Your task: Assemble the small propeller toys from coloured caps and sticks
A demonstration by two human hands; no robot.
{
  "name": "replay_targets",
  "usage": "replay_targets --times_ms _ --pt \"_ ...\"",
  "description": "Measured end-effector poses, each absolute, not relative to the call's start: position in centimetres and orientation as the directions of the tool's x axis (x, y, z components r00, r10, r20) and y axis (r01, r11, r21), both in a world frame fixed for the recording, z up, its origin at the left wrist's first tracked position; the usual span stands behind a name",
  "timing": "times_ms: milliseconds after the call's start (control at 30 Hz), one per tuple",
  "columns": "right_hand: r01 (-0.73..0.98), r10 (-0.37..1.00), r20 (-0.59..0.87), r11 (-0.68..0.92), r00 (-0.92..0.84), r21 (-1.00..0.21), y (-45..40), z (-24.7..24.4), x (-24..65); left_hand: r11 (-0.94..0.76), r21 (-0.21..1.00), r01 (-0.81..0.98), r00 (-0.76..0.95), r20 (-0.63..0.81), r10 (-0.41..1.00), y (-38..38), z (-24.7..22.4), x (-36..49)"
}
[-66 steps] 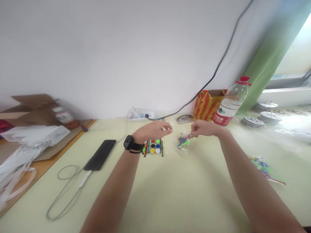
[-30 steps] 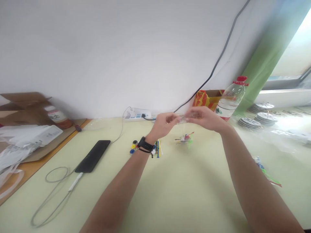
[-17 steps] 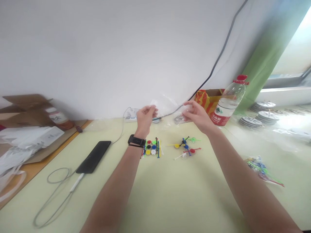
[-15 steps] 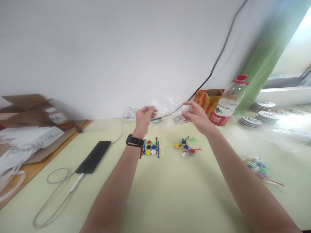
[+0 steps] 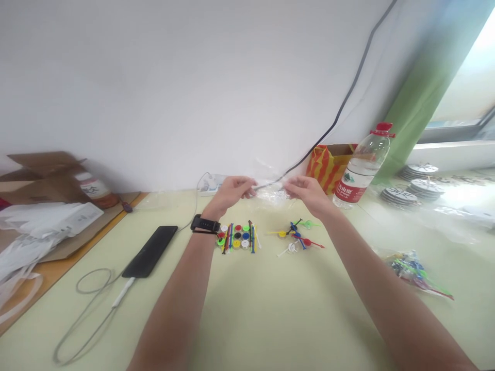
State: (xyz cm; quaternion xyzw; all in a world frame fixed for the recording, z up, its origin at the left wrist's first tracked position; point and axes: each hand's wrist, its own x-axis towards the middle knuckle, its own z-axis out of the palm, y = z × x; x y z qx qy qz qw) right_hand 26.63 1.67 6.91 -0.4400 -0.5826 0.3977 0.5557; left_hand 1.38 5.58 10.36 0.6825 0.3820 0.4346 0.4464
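A clear plastic bag (image 5: 268, 193) is stretched between my two hands, just above the far side of the table. My left hand (image 5: 234, 193), with a black watch on its wrist, pinches the bag's left edge. On the other side, my right hand (image 5: 307, 193) pinches the right edge. Beneath the left hand lie rows of coloured discs (image 5: 237, 236) flanked by thin coloured plastic arrows (image 5: 252, 237). Below the right hand, several spinners with arrows (image 5: 296, 234) in yellow, blue, red, green and white are spread loosely.
A black phone (image 5: 150, 252) on a cable lies at left, near a cardboard box (image 5: 42, 167) and a brown-filled bottle (image 5: 96, 190). At right stand a large water bottle (image 5: 361, 167), a striped bag (image 5: 327, 165), stacked discs (image 5: 400, 196) and a filled plastic packet (image 5: 413, 270).
Both hands have come down slightly and closer together, with the clear bag between them. More of the discs beside the left wrist now shows.
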Motion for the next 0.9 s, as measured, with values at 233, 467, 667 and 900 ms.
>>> replay_targets --times_ms 233,467,667,900 --pt "-0.089 0.913 0.315 0.348 0.257 -0.933 2.0 5.9 23.6 -0.211 0.977 0.002 0.270 0.203 0.941 5.1 9.1 4.9" --pt "0.034 0.966 0.246 0.250 -0.080 -0.968 1.0 6.2 23.2 -0.262 0.963 0.059 0.163 0.249 0.955 5.2 8.2 5.4" --pt "-0.091 0.933 0.334 0.347 0.132 -0.933 1.7 5.6 23.3 -0.280 0.933 0.226 0.177 0.243 0.954 5.3 8.1 4.7" --pt "-0.037 0.946 0.303 0.309 0.115 -0.950 2.0 5.6 24.1 -0.197 0.972 0.131 -0.048 0.205 0.978 6.6 8.6 3.5"
